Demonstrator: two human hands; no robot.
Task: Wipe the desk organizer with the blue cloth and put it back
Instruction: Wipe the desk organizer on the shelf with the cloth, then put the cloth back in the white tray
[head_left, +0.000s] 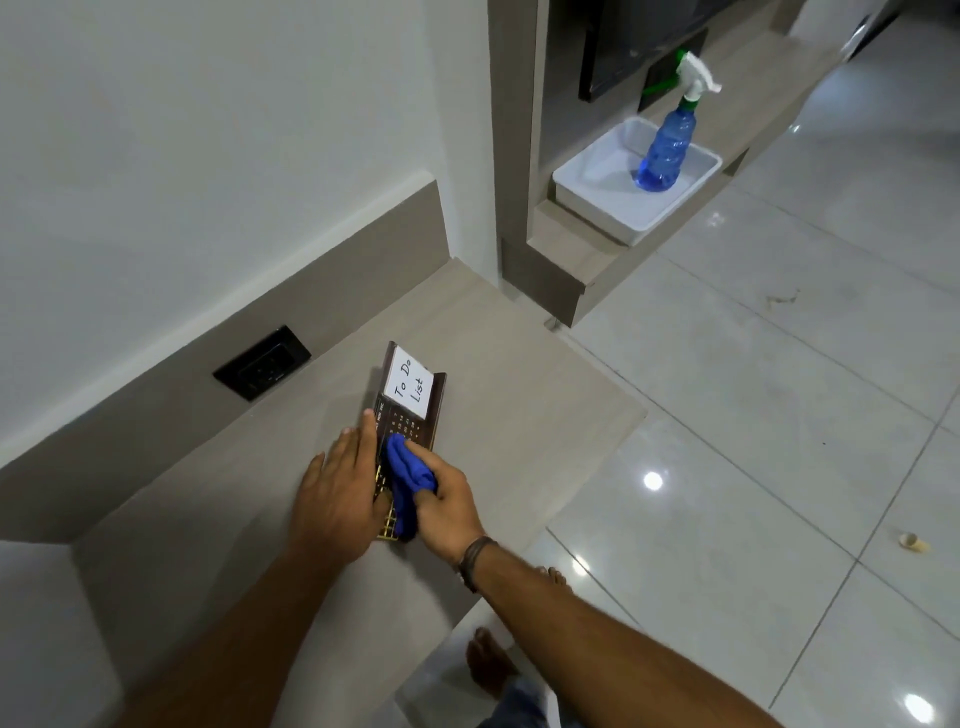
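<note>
A dark brown desk organizer (410, 421) stands on the beige desk (519, 415), with a white "To Do List" card on its far part and gold trim at its near end. My left hand (337, 493) lies flat against its left side, steadying it. My right hand (447, 506) grips a bunched blue cloth (408, 480) and presses it onto the organizer's near half. The cloth and both hands hide much of that near half.
A black wall socket (262, 364) sits in the backsplash left of the organizer. A blue spray bottle (667, 145) stands in a white tray (597, 208) on a lower shelf at the back right. Glossy tiled floor (753, 415) lies right of the desk edge; bare feet show below.
</note>
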